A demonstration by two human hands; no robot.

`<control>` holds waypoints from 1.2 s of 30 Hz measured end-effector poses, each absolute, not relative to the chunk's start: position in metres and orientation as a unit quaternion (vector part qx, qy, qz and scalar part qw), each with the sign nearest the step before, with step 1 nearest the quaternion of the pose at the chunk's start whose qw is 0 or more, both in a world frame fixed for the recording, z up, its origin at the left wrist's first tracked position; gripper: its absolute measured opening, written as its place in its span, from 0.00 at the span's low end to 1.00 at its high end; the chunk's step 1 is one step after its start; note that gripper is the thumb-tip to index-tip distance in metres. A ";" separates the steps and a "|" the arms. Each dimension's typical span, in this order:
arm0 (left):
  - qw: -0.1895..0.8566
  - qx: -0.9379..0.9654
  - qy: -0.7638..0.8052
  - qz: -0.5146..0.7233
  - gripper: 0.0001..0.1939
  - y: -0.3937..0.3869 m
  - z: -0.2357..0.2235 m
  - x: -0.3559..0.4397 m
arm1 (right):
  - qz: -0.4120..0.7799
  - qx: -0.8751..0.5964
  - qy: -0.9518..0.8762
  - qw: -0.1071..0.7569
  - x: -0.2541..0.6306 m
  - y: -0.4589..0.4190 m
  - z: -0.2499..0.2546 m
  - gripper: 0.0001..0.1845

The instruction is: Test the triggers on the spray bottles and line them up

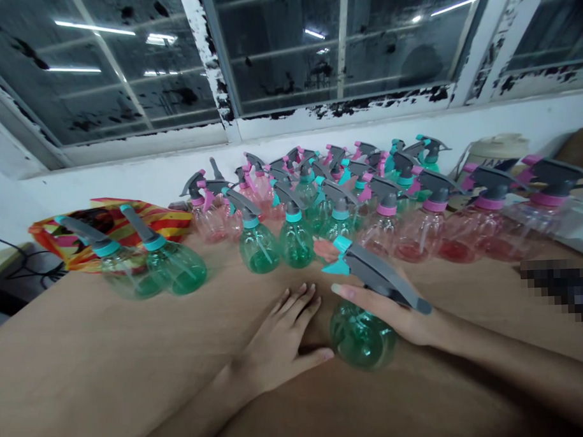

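Note:
My right hand (395, 313) is wrapped round the neck of a green spray bottle (363, 340) with a grey and turquoise trigger head. The nozzle points up and left, and the bottle looks slightly tilted. Part of its neck is hidden by my fingers. Just left of it, my left hand (279, 343) lies palm down on the wooden table (110, 378), fingers stretched out, holding nothing. Its thumb tip comes close to the bottle's side. Beyond my hands stand a green spray bottle (297, 244) and a pink spray bottle (419, 239) in a row with several others.
Several more spray bottles crowd the back by the wall. Two green bottles (178, 270) stand apart on the left, before a red and yellow bag (143, 214). A pale container (497, 147) is at the back right. A blurred dark object (566, 292) lies at the right.

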State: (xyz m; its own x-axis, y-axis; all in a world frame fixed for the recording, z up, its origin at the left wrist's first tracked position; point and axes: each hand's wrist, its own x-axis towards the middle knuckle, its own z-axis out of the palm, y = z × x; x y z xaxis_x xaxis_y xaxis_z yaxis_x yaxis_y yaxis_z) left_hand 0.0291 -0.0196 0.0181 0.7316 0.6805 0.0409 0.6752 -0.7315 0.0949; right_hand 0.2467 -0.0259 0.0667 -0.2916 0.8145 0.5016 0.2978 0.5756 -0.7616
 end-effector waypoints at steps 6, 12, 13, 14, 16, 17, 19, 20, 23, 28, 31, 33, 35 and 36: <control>0.032 0.931 0.363 0.037 0.39 -0.021 0.018 0.029 | 0.374 -0.330 -0.725 0.475 0.244 -0.027 0.073 0.20; 0.034 0.928 0.369 0.035 0.39 -0.022 0.020 0.030 | 0.364 -0.348 -0.736 0.453 0.245 -0.027 0.071 0.13; 0.035 0.929 0.368 0.036 0.39 -0.023 0.020 0.030 | 0.358 -0.350 -0.738 0.453 0.246 -0.027 0.070 0.11; 0.035 0.929 0.367 0.037 0.39 -0.023 0.020 0.030 | 0.353 -0.350 -0.740 0.453 0.246 -0.028 0.070 0.10; 0.037 0.930 0.364 0.040 0.39 -0.023 0.021 0.030 | 0.343 -0.347 -0.746 0.454 0.247 -0.030 0.069 0.08; 0.037 0.930 0.363 0.041 0.39 -0.023 0.021 0.030 | 0.338 -0.348 -0.748 0.452 0.247 -0.030 0.069 0.08; 0.037 0.930 0.364 0.038 0.38 -0.023 0.021 0.030 | 0.330 -0.353 -0.751 0.451 0.247 -0.031 0.069 0.08; 0.038 0.930 0.364 0.035 0.38 -0.023 0.021 0.030 | 0.326 -0.354 -0.749 0.454 0.247 -0.031 0.069 0.09; 0.037 0.930 0.364 0.037 0.38 -0.023 0.020 0.030 | 0.308 -0.357 -0.746 0.470 0.246 -0.032 0.069 0.08; 0.043 0.931 0.358 0.052 0.37 -0.022 0.020 0.029 | 0.315 -0.349 -0.747 0.470 0.245 -0.034 0.074 0.07; 0.039 0.930 0.362 0.050 0.39 -0.023 0.020 0.029 | 0.319 -0.364 -0.745 0.459 0.245 -0.035 0.075 0.12; 0.040 0.931 0.360 0.050 0.39 -0.023 0.020 0.029 | 0.304 -0.377 -0.745 0.458 0.246 -0.035 0.075 0.12; 0.040 0.931 0.360 0.047 0.38 -0.023 0.020 0.029 | 0.291 -0.380 -0.749 0.458 0.246 -0.036 0.075 0.10; 0.038 0.931 0.361 0.046 0.38 -0.023 0.020 0.029 | 0.287 -0.379 -0.751 0.457 0.246 -0.036 0.075 0.10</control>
